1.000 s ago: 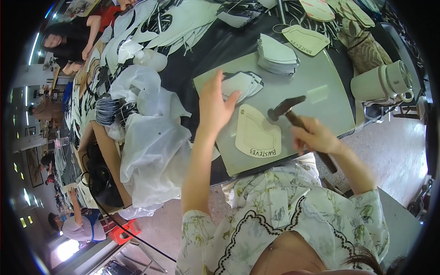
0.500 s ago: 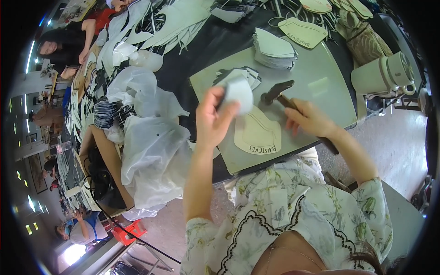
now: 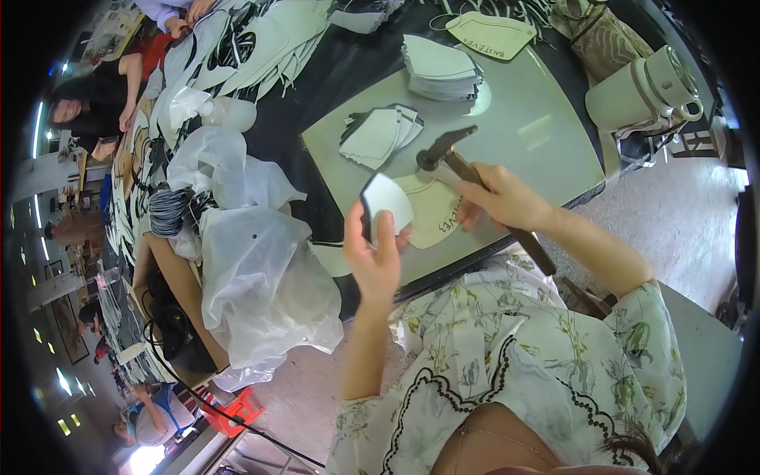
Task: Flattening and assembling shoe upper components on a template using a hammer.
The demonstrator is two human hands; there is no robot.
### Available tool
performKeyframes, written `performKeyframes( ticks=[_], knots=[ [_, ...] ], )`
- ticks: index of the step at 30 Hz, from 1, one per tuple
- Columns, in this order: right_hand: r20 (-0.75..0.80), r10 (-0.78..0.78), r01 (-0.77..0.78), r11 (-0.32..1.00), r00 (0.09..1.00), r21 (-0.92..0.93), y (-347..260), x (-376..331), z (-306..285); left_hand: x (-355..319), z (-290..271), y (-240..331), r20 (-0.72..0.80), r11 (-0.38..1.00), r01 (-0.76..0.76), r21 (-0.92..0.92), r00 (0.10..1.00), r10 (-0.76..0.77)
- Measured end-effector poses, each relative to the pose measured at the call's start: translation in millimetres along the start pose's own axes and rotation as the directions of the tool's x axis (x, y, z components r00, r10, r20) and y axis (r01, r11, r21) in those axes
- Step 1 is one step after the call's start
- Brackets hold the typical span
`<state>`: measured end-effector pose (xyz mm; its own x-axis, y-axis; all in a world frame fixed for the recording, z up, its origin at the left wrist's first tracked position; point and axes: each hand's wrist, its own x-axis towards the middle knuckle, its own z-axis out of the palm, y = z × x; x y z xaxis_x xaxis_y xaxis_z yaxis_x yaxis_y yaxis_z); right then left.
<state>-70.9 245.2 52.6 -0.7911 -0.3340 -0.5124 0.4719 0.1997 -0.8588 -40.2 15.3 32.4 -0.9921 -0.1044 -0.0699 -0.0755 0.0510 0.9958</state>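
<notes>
Dark worktable point(image 3: 317, 71), speckled floor point(image 3: 681, 214), ceiling lights.

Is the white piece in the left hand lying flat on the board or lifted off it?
Lifted. The left hand holds the white piece upright in the air, above the grey board.

Hammer point(image 3: 475, 178): dark metal head, wooden handle; bags point(image 3: 253, 269) glossy plastic.

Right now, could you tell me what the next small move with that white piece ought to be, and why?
Probably lower the white cut piece, pinched upright in the left hand, flat onto the grey-green board. The right hand already holds the hammer raised above the board, so the piece likely needs to lie flat first.
</notes>
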Motion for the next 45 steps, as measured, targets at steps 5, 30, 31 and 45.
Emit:
performKeyframes(
  ticks=[5,30,31,45],
  knots=[
    [0.002,0.009,-0.008,0.995,1.000,-0.098,-16.1,10.8,-16.2,47.3,-20.3,38.6,0.488,0.964,0.020,0.264,0.860,-0.151],
    [-0.028,0.039,-0.044,0.973,0.999,-0.227,-16.6,20.8,-16.0,81.2,3.0,19.1,0.719,0.908,-0.198,0.369,0.680,-0.144],
    [-0.038,0.034,-0.042,0.972,0.999,-0.233,-17.1,20.8,-15.9,80.7,4.5,23.1,0.708,0.915,-0.118,0.385,0.673,-0.212],
    [-0.041,0.032,-0.042,0.966,0.999,-0.256,-21.2,21.9,-14.5,82.3,0.6,16.0,0.730,0.933,-0.107,0.343,0.656,-0.193]
  ],
)
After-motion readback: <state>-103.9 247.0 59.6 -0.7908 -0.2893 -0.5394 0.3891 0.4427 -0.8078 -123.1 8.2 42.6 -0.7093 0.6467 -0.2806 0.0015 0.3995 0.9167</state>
